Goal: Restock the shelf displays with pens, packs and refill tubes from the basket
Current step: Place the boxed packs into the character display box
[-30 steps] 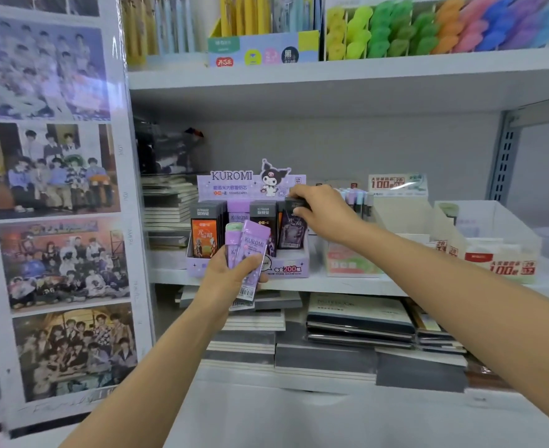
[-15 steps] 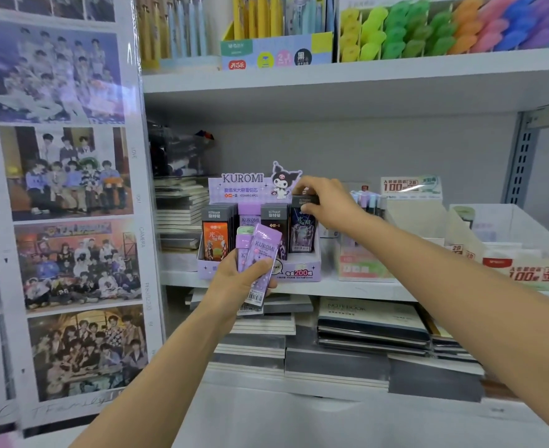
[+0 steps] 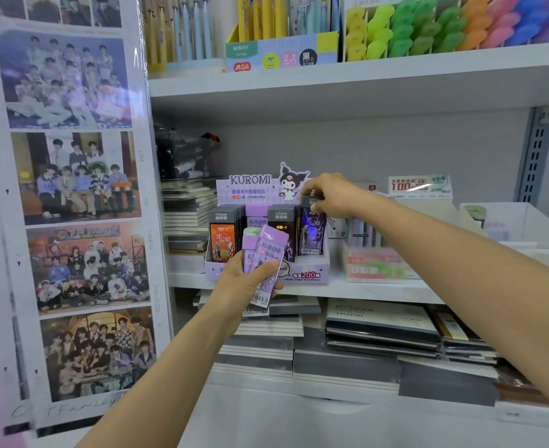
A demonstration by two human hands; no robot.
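Observation:
A purple Kuromi display box (image 3: 308,275) stands on the middle shelf (image 3: 363,287), filled with upright refill tubes in orange, purple and black. My left hand (image 3: 244,282) grips a few purple Kuromi refill tubes (image 3: 266,257) just in front of the box. At the box's right end my right hand (image 3: 329,195) pinches the top of a dark purple refill tube (image 3: 312,234) standing in the right slot. The basket is out of view.
Right of the Kuromi box sit a pink and white refill box (image 3: 373,263) and white bins (image 3: 518,224). Notebook stacks (image 3: 379,328) fill the shelf below. Pens (image 3: 266,17) and coloured grips line the top shelf. A photo poster panel (image 3: 73,202) stands at the left.
The view has shifted slightly, so the shelf appears further right. My right hand stays on the dark tube at the box's right end, and the left hand keeps holding the purple tubes.

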